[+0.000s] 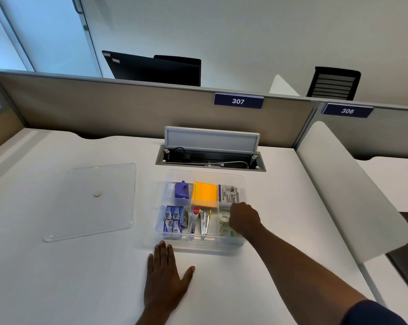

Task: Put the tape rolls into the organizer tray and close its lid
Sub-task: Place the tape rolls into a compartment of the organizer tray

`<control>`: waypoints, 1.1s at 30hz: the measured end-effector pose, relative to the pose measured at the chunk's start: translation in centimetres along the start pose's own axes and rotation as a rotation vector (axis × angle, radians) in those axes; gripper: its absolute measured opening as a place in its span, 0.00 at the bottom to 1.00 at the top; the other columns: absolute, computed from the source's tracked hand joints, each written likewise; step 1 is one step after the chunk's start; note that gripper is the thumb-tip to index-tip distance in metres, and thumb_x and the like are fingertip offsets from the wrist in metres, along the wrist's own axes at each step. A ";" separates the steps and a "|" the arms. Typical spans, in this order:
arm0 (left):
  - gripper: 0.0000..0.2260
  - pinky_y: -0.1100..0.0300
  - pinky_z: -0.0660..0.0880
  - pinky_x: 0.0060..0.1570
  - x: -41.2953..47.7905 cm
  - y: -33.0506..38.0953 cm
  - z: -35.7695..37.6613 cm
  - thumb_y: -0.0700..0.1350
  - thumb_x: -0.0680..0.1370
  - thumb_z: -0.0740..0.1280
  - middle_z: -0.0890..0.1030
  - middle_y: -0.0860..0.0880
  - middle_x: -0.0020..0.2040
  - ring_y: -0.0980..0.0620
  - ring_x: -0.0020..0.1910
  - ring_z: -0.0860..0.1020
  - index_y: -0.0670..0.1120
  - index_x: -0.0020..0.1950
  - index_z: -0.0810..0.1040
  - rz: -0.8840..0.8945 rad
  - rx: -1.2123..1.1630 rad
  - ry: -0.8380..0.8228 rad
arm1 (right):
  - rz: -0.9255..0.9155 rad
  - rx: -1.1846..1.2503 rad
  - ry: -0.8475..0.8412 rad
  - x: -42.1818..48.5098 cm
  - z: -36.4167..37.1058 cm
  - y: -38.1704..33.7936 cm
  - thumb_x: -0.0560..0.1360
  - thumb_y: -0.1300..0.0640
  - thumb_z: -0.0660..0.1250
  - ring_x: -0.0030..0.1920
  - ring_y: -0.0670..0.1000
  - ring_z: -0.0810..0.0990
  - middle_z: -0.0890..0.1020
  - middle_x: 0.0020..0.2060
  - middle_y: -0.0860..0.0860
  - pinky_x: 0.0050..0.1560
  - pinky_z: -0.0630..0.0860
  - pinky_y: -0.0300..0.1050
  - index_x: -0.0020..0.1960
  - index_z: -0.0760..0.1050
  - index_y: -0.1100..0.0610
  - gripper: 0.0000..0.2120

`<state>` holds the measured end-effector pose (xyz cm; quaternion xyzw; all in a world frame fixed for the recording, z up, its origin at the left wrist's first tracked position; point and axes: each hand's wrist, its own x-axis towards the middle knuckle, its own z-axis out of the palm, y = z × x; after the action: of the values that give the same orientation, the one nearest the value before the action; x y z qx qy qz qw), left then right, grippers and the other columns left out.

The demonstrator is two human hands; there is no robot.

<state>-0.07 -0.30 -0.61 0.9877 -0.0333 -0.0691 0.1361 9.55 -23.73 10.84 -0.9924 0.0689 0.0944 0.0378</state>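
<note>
A clear organizer tray (243, 184) stands on the white desk with its top uncovered. In its front right compartment lie clear tape rolls (224, 218), one behind another. My right hand (244, 218) reaches into that compartment with curled fingers over the rolls; whether it grips one is hidden. My left hand (166, 273) rests flat on the desk just in front of the tray's left corner, fingers spread. The clear lid (92, 200) lies flat on the desk to the left of the tray, apart from it.
The tray's other compartments hold a purple hole punch (182, 190), orange sticky notes (205, 194), staple boxes (173, 219), staplers (202, 222) and a printed packet (228, 193). Behind the tray a cable hatch (210, 158) stands open. A white divider (346, 191) rises on the right.
</note>
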 end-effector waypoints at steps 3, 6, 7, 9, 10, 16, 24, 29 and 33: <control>0.42 0.55 0.37 0.69 0.0 0.0 0.0 0.71 0.72 0.49 0.61 0.40 0.74 0.43 0.74 0.58 0.40 0.73 0.61 0.005 0.002 0.000 | -0.018 -0.034 -0.043 0.2 0.3 -0.2 0.77 0.59 0.62 0.54 0.59 0.81 0.80 0.57 0.58 0.54 0.78 0.51 0.62 0.72 0.62 0.15; 0.42 0.55 0.37 0.69 0.0 0.0 0.0 0.71 0.72 0.50 0.61 0.41 0.75 0.43 0.74 0.58 0.41 0.73 0.61 0.000 -0.005 -0.002 | -0.021 -0.027 -0.054 0.5 0.8 -0.3 0.77 0.59 0.61 0.54 0.59 0.82 0.80 0.56 0.58 0.53 0.78 0.51 0.60 0.73 0.62 0.13; 0.42 0.55 0.37 0.69 0.0 0.0 0.0 0.72 0.72 0.50 0.61 0.41 0.75 0.44 0.74 0.58 0.41 0.73 0.61 -0.005 -0.006 -0.003 | -0.017 -0.021 -0.061 0.7 1.0 -0.3 0.77 0.58 0.61 0.53 0.58 0.82 0.80 0.56 0.58 0.53 0.78 0.51 0.60 0.73 0.61 0.13; 0.41 0.55 0.37 0.69 0.0 0.1 0.0 0.72 0.72 0.51 0.62 0.41 0.74 0.44 0.73 0.60 0.41 0.73 0.62 -0.011 -0.010 -0.020 | -0.004 -0.006 -0.074 0.9 1.2 -0.3 0.77 0.58 0.62 0.54 0.58 0.82 0.80 0.56 0.58 0.54 0.79 0.51 0.60 0.73 0.61 0.14; 0.41 0.55 0.38 0.69 0.1 0.1 0.0 0.71 0.72 0.51 0.63 0.41 0.74 0.44 0.73 0.61 0.41 0.72 0.63 -0.012 -0.013 -0.024 | 0.003 0.003 -0.079 1.1 1.3 -0.2 0.77 0.57 0.62 0.54 0.58 0.82 0.80 0.57 0.58 0.54 0.79 0.51 0.60 0.73 0.61 0.14; 0.39 0.55 0.41 0.70 0.2 0.0 -0.1 0.69 0.73 0.50 0.65 0.41 0.73 0.45 0.72 0.59 0.41 0.72 0.63 -0.008 -0.016 -0.019 | 0.047 0.078 -0.056 1.7 1.6 -0.4 0.76 0.57 0.64 0.54 0.57 0.82 0.80 0.57 0.57 0.54 0.79 0.50 0.62 0.72 0.60 0.15; 0.38 0.55 0.41 0.69 0.1 0.2 -0.3 0.69 0.74 0.50 0.66 0.41 0.72 0.43 0.71 0.64 0.41 0.71 0.64 -0.025 -0.011 -0.026 | 0.108 0.245 0.009 2.4 1.6 -1.9 0.74 0.58 0.65 0.54 0.61 0.80 0.81 0.56 0.58 0.54 0.78 0.52 0.58 0.72 0.61 0.14; 0.38 0.55 0.40 0.69 0.1 0.2 -0.2 0.69 0.74 0.50 0.66 0.41 0.72 0.43 0.71 0.64 0.41 0.71 0.64 -0.026 -0.008 -0.033 | 0.153 0.422 0.038 2.5 2.3 -2.0 0.74 0.62 0.65 0.50 0.60 0.82 0.81 0.53 0.60 0.50 0.81 0.51 0.55 0.71 0.63 0.11; 0.38 0.55 0.41 0.69 0.1 0.2 -0.3 0.69 0.74 0.51 0.66 0.41 0.72 0.43 0.71 0.64 0.41 0.71 0.64 -0.025 -0.005 -0.031 | 0.200 0.483 0.050 2.4 2.6 -2.0 0.76 0.61 0.65 0.53 0.61 0.82 0.80 0.55 0.62 0.53 0.81 0.50 0.57 0.73 0.66 0.12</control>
<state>0.08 -0.44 -0.33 0.9865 -0.0230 -0.0860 0.1374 11.71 -21.82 7.99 -0.9449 0.1880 0.0539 0.2626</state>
